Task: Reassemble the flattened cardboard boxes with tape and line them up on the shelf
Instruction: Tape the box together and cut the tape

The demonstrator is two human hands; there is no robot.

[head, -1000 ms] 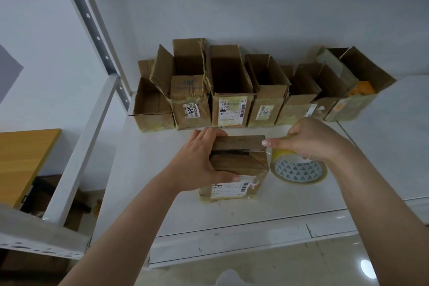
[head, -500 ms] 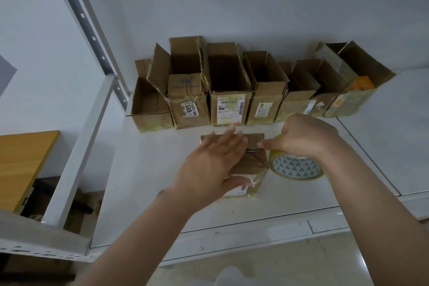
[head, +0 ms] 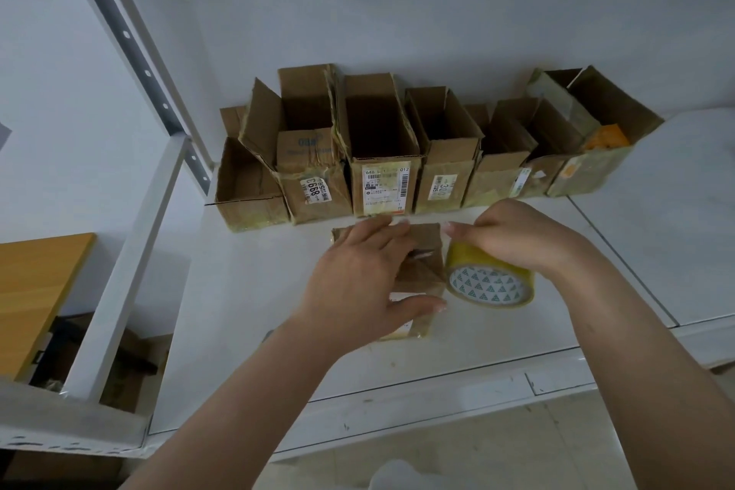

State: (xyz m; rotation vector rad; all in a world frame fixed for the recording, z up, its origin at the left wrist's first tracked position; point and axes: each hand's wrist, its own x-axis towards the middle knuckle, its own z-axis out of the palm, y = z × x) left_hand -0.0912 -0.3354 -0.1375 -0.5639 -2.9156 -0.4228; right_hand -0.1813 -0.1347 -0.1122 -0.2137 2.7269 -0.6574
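Head view — only view supplied. Small cardboard box (head: 421,270) lying on the white shelf (head: 238,290), near the front edge, closed flaps facing up, a white label partly showing on its near side. Left hand (head: 360,282) laid flat over the box top, fingers straight and spread, thumb reaching along the near face; pressing down, not gripping. Right hand (head: 513,239) curled over the roll of yellow packing tape (head: 489,282), fingers wrapped round the rim, forefinger extended toward the box's right edge. Roll standing on its side, touching or just beside the right side of the box; free end of the tape not discernible.

Row of assembled boxes (head: 382,155) standing open-topped against the back wall, seven or so, side by side, just behind the box in hand. Grey slotted upright (head: 131,40) at left; wooden table (head: 35,290) beyond the shelf, lower left.

Handling, as judged: box light and apparently empty, walls thin and creased — likely to buckle under hard pressure and to slide on the smooth shelf. Best held flat-palmed across the flap seam while taping, then taken by opposite side walls for lifting into the row. Tape tacky; roll to be held by the rim and core.
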